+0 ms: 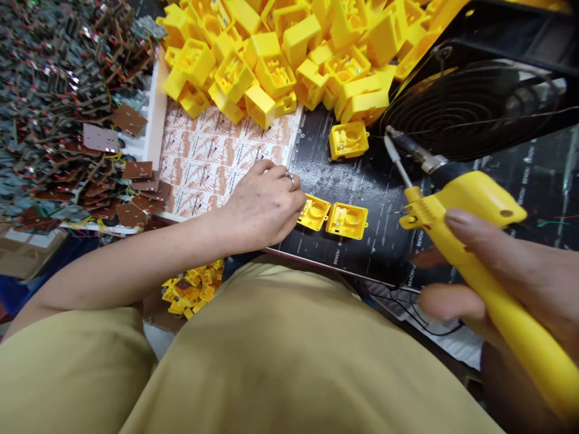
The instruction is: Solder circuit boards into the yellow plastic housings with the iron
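My left hand (274, 202), with a ring on one finger, is closed at the left edge of a small yellow plastic housing (316, 212) on the black bench mat; its fingertips are hidden. Immediately right of that lies a second open yellow housing (347, 221), with small metal parts and a perforated round area inside. My right hand (493, 271) is wrapped round a yellow soldering gun (470, 256). The gun's metal tip and a thin feed tube point up and left, above the mat and apart from the housings. Another open yellow housing (348, 140) stands farther back.
A large heap of yellow housings (275, 60) fills the back. Circuit boards with wires (67, 120) are piled at left behind a white foam edge (156, 114). A black fan with a wire guard (470, 108) stands back right. More yellow pieces (192, 289) sit below the bench.
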A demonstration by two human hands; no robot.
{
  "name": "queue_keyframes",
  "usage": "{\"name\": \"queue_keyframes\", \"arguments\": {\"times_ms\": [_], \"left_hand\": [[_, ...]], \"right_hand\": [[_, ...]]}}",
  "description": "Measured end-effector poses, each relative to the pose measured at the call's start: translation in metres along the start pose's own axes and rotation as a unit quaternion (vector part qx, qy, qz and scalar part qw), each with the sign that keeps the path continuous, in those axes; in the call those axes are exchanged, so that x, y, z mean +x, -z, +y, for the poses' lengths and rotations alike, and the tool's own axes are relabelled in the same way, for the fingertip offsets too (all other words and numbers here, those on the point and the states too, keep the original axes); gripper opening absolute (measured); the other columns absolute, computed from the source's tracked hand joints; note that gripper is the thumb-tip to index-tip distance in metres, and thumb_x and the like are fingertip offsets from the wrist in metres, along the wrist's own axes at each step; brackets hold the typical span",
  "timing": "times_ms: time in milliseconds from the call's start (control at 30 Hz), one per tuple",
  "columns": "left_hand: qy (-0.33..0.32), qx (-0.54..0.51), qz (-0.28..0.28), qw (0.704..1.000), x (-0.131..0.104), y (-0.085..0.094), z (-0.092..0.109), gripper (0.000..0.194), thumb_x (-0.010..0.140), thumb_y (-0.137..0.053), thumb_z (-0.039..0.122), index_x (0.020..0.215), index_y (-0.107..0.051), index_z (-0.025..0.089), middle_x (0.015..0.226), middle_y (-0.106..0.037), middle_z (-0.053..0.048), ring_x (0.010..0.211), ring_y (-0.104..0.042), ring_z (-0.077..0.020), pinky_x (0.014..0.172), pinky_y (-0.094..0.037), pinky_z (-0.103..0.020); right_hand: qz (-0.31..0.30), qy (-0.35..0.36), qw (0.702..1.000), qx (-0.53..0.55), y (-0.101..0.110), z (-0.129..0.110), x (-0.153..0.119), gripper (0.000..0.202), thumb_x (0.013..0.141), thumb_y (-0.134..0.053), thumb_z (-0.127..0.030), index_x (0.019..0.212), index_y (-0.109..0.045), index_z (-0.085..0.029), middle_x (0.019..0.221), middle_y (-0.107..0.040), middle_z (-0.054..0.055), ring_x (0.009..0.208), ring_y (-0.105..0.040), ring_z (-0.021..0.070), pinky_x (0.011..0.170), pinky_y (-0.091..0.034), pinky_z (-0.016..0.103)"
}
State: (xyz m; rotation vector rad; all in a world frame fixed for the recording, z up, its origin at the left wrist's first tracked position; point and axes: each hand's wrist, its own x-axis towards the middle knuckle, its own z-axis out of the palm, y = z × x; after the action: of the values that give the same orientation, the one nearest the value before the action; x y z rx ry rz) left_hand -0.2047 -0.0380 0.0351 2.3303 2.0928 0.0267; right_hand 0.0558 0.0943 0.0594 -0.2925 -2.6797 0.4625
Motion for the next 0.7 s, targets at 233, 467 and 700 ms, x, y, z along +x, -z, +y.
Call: {"name": "queue_keyframes", "arguments": {"times_ms": [233, 467, 700], "left_hand": [[0.017, -0.080, -0.019, 0.996, -0.008, 0.020, -0.017, 0.030, 0.095, -0.043, 0.028, 0.091, -0.071, 0.021, 0.098, -0.075, -0.003, 0.100, -0.065, -0.0232, 0.101, -0.040, -0.045], [-0.018, -0.118, -0.034, 0.992, -0.011, 0.022, -0.015, 0.038, 0.095, -0.050, 0.037, 0.127, -0.059, 0.019, 0.130, -0.066, -0.009, 0.123, -0.058, -0.0245, 0.107, -0.038, -0.041], [-0.048, -0.060, -0.007, 0.997, -0.003, -0.007, 0.022, 0.048, 0.094, -0.057, 0.038, 0.135, -0.054, 0.015, 0.115, -0.073, -0.011, 0.101, -0.067, -0.0247, 0.106, -0.038, -0.047]], "right_hand": [[0.019, 0.037, 0.999, -0.028, -0.016, 0.012, 0.002, 0.069, 0.084, -0.073, -0.018, 0.145, -0.046, -0.032, 0.084, -0.070, -0.005, 0.072, -0.067, 0.0114, 0.072, -0.052, 0.020], [0.025, 0.055, 0.997, -0.052, -0.026, 0.026, 0.003, 0.065, 0.093, -0.064, -0.020, 0.150, -0.037, -0.032, 0.073, -0.068, -0.008, 0.055, -0.062, 0.0098, 0.057, -0.049, 0.021], [0.007, 0.127, 0.992, -0.012, -0.063, 0.043, 0.015, 0.034, 0.087, -0.072, -0.030, 0.116, -0.054, -0.022, 0.109, -0.071, 0.006, 0.101, -0.069, 0.0198, 0.084, -0.058, 0.030]]}}
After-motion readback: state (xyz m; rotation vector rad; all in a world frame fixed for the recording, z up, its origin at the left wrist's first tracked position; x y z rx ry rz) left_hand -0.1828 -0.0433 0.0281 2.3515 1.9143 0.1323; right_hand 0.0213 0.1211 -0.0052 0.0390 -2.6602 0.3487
